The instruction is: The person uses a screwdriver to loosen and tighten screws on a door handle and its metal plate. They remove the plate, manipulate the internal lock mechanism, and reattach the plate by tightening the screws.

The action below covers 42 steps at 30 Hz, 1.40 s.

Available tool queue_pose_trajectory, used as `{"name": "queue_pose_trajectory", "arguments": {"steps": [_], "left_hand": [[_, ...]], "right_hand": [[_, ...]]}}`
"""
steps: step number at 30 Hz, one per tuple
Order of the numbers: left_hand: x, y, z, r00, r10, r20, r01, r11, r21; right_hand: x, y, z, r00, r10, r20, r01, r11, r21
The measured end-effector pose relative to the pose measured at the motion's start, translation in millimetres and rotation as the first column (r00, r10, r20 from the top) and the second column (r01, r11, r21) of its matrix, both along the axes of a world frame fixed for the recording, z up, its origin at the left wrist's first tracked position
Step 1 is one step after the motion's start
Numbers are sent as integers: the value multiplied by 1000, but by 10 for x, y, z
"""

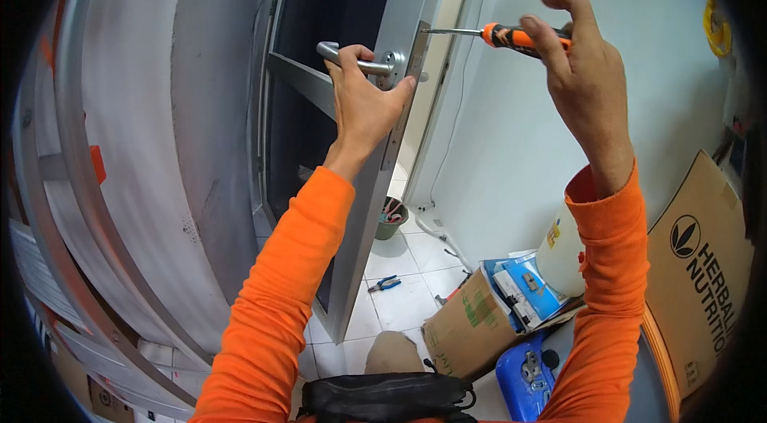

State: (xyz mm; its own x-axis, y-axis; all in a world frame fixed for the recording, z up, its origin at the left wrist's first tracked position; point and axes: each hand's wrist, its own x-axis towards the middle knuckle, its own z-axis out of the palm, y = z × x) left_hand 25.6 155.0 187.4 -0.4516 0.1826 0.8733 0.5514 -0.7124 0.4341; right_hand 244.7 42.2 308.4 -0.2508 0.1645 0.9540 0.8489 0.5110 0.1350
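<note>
My left hand [369, 107] grips the silver lever handle [366, 65] on a grey-framed door [367, 203] with dark panels, its thumb resting by the door's edge. My right hand [583, 75] is closed round an orange and black screwdriver [519, 37], index finger arched above it. The screwdriver's shaft lies horizontal, its tip at the upper part of the metal lock plate [419, 50] on the door edge, above my left thumb.
An aluminium ladder [56, 155] stands left. On the tiled floor [383, 303] lie pliers [385, 283] and a bucket of tools [389, 215]. Cardboard boxes [463, 319], a blue packet [523, 287], a white container [559, 255] and a blue jerrycan [511, 375] crowd the lower right.
</note>
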Motion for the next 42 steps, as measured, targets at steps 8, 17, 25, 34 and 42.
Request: {"name": "queue_pose_trajectory", "arguments": {"steps": [8, 17, 25, 34, 42], "left_hand": [[10, 28, -4, 999, -15, -31, 15, 1000, 15], [-25, 115, -50, 1000, 25, -17, -24, 998, 66], [3, 142, -59, 998, 52, -21, -50, 993, 106], [-13, 121, -54, 1000, 2, -24, 0, 998, 66], [-32, 146, -49, 995, 91, -45, -88, 993, 80]], "right_hand": [[-123, -202, -36, 995, -52, -82, 35, 980, -194], [-127, -141, 54, 1000, -25, -3, 25, 993, -118], [-31, 81, 68, 990, 121, 71, -132, 976, 175], [34, -2, 71, 996, 26, -85, -35, 994, -108], [140, 128, -44, 985, 129, -113, -146, 976, -159]]}}
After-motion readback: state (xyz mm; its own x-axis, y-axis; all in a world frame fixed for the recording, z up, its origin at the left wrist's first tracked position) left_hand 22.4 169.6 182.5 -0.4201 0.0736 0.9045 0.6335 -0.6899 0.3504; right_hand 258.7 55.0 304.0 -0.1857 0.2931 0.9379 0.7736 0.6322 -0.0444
